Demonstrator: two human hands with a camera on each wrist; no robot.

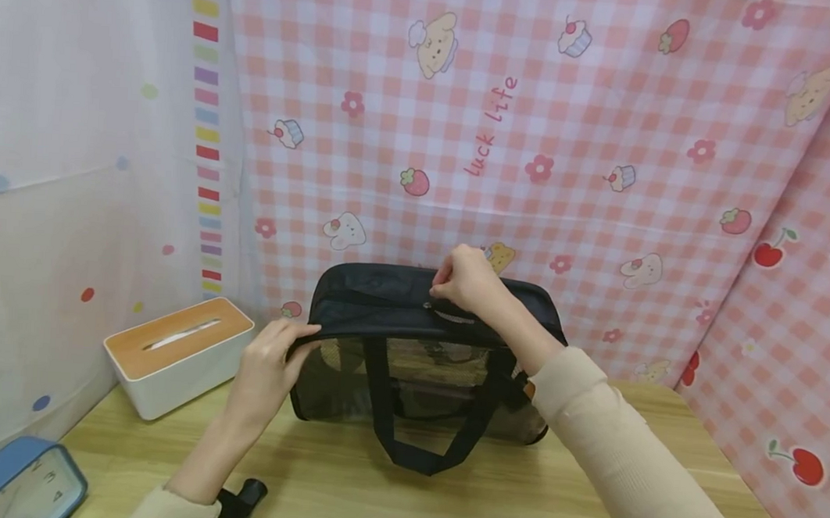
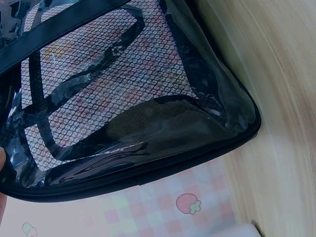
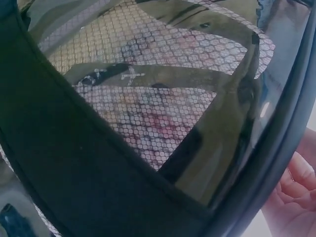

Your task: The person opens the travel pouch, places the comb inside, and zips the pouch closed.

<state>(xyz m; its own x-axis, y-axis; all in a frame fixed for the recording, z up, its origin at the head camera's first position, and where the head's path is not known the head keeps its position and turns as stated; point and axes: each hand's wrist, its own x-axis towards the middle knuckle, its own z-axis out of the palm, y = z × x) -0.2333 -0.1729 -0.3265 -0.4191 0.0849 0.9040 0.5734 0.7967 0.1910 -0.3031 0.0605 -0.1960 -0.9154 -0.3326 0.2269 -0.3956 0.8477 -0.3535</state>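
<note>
A black bag (image 1: 356,314) with see-through front and mesh stands upright on the wooden table. Its black strap handle (image 1: 431,457) hangs down in front. My left hand (image 1: 269,361) grips the upper left corner edge between thumb and fingers; in the left wrist view only a sliver of it shows. Over the bag's top, my right hand (image 1: 466,277) pinches something small at the zipper (image 1: 428,305), probably its pull, which the fingers mostly hide. A short gap in the top shows right of there. The right wrist view shows curled fingers (image 3: 298,170) beyond the bag's rim.
To the left stands a white tissue box (image 1: 183,376) with a wooden lid. A blue clock (image 1: 30,477) lies at the lower left. Pink checked cloth (image 1: 600,222) hangs close behind the bag and on the right. A black device (image 1: 242,504) is by my left wrist.
</note>
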